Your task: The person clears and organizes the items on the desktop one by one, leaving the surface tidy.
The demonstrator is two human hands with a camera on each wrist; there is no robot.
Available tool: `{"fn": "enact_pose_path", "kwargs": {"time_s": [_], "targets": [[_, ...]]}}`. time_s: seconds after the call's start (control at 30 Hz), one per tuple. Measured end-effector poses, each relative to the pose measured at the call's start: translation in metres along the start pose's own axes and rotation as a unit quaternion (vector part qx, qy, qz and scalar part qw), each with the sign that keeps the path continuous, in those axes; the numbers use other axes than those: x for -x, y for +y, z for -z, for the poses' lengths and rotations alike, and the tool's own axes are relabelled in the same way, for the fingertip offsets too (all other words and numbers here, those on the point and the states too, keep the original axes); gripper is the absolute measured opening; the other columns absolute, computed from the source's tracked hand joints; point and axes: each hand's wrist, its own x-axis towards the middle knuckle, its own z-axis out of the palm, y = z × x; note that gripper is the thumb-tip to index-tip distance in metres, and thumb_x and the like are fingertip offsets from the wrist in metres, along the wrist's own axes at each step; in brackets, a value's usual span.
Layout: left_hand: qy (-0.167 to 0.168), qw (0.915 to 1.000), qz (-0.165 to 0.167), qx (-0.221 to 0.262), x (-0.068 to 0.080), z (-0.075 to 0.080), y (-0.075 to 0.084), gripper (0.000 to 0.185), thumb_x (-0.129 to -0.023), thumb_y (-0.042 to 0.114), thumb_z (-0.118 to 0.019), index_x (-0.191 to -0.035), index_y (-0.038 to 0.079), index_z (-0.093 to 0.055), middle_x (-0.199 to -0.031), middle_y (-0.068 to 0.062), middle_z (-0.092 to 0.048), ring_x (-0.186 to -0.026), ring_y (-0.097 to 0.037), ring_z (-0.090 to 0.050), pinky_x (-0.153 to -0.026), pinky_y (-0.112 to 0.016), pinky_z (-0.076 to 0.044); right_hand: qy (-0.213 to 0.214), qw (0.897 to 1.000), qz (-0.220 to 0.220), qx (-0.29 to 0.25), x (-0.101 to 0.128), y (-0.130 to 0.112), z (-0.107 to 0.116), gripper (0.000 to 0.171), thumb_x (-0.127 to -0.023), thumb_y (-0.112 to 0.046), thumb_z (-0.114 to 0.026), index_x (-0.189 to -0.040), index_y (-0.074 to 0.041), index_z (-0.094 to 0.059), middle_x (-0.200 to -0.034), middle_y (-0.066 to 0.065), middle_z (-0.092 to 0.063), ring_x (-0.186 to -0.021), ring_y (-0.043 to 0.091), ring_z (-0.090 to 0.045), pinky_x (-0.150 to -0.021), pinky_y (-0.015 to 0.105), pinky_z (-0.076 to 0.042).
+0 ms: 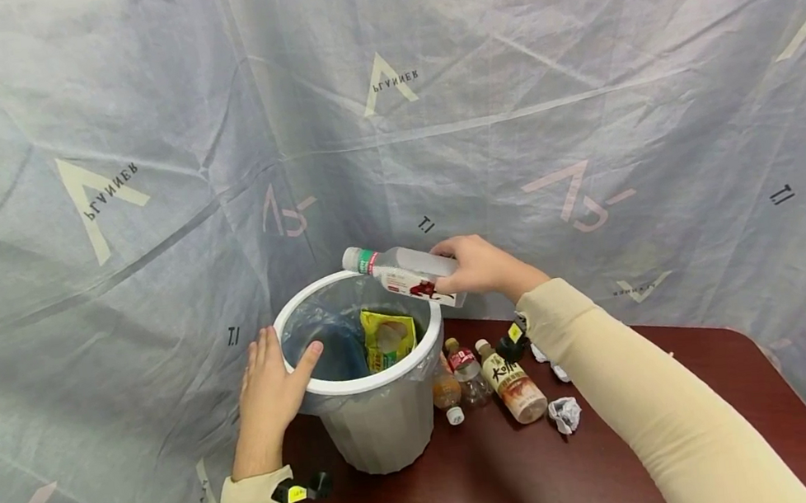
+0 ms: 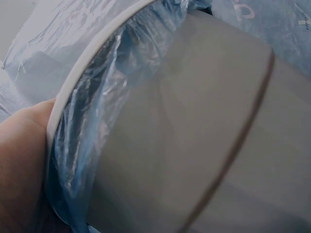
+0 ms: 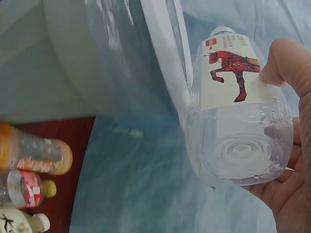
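A grey bin (image 1: 382,428) with a white rim and a blue liner stands on the dark red table (image 1: 474,484). My left hand (image 1: 269,387) holds its near-left rim, thumb hooked inside; the left wrist view shows the rim (image 2: 80,73) and liner against my palm. My right hand (image 1: 475,264) grips a clear plastic bottle (image 1: 406,274) with a red horse label, held sideways over the bin's far-right rim, cap pointing left. In the right wrist view the bottle (image 3: 238,126) lies in my fingers beside the rim (image 3: 167,53). A yellow packet (image 1: 386,338) lies inside the bin.
Beside the bin on the right lie an orange-capped bottle (image 1: 445,389), a small red-labelled bottle (image 1: 467,370) and a brown drink bottle (image 1: 513,384). Crumpled paper (image 1: 565,414) and a loose white cap (image 1: 455,416) lie nearby. A grey printed sheet (image 1: 580,98) hangs behind.
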Motion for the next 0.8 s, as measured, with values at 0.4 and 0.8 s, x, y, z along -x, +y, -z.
{"fn": "enact_pose_path", "kwargs": {"time_s": [0.4,0.8], "targets": [[0.003,1.0000,0.005,-0.003,0.001,0.001,0.000,0.109,-0.095,0.074,-0.042,-0.159,-0.007,-0.009,-0.165,-0.029,-0.008,-0.152,-0.048,-0.007,-0.116,-0.069,-0.012,-0.050,0.996,0.061,0.033,-0.017,-0.039,-0.016,0.056,-0.082,-0.028,-0.066,-0.135,-0.008,-0.064,-0.121,0.007,-0.069,-0.089,0.019,-0.063,-0.076,0.035,-0.052],[0.007,1.0000,-0.003,-0.001,0.000,0.000,0.000,0.107,-0.096,0.073,-0.042,-0.159,-0.006,-0.010,-0.166,-0.027,-0.009,-0.152,-0.047,-0.007,-0.117,-0.068,-0.013,-0.097,0.991,0.069,0.060,-0.024,-0.048,-0.031,0.060,-0.083,-0.029,-0.066,-0.140,-0.011,-0.061,-0.125,0.008,-0.068,-0.094,0.019,-0.062,-0.079,0.035,-0.051]]}}
